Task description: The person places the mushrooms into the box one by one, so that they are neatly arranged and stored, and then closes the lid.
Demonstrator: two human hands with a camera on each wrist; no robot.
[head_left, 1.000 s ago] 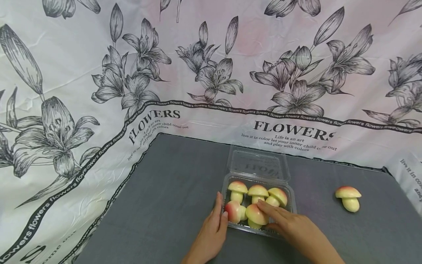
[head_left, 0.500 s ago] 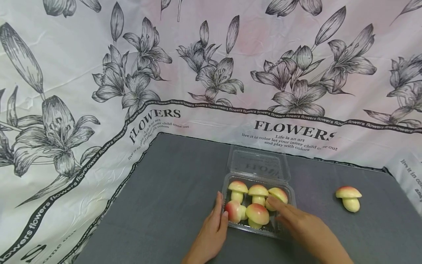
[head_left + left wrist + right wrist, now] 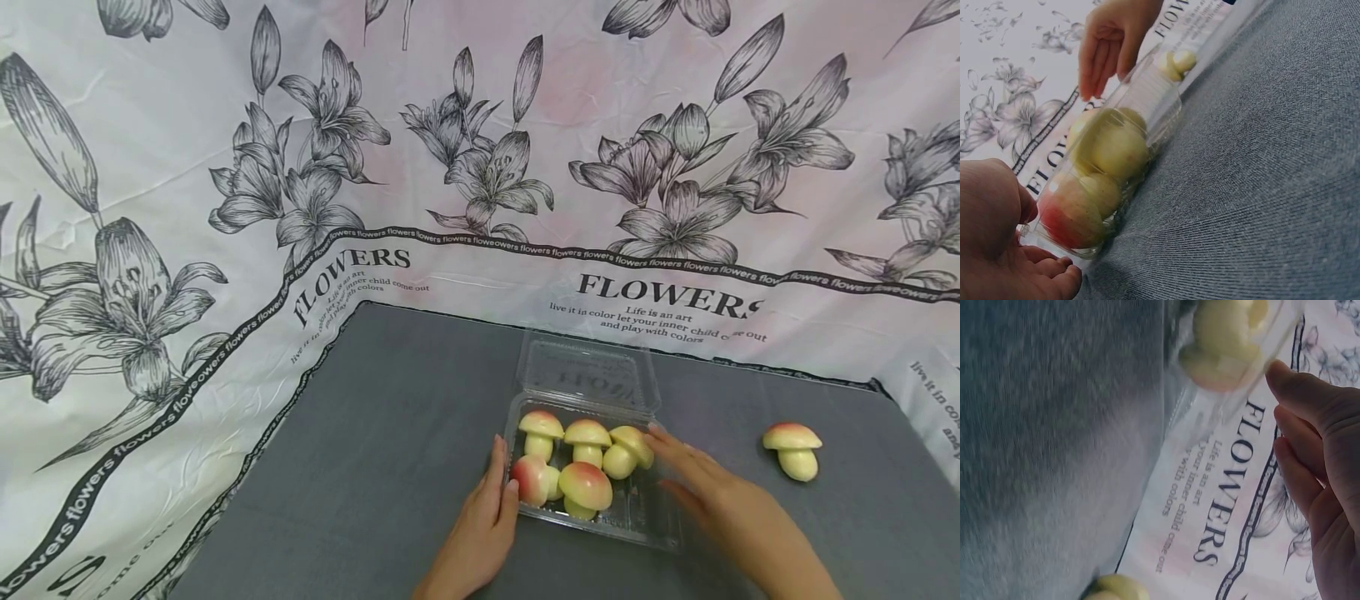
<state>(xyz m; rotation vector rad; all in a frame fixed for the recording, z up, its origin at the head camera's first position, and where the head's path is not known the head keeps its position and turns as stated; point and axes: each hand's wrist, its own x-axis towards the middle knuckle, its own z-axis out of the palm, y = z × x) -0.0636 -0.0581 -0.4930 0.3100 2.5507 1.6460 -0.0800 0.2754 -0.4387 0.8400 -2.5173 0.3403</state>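
Observation:
A clear plastic box (image 3: 633, 512) stands on the grey tabletop with its lid (image 3: 588, 371) laid back behind it. In it lie several yellow model mushrooms with reddish caps, one of them a mushroom (image 3: 585, 487) in the front row. My left hand (image 3: 480, 521) holds the box at its front left corner, fingers along the left wall; the left wrist view shows thumb and fingers around that corner. My right hand (image 3: 716, 492) holds nothing. Its fingers are extended at the box's right rim, close to the back right mushroom (image 3: 628, 452). Another mushroom (image 3: 793, 452) stands alone to the right.
White cloth (image 3: 465, 267) printed with flowers and lettering hangs behind the table and along its left side. The grey tabletop (image 3: 375, 425) extends left of the box. Inside the box, bare floor shows at the front right.
My right hand has moved right, from the front-row mushroom over the back right one to the box's right rim. The left hand and the lone mushroom stay in place.

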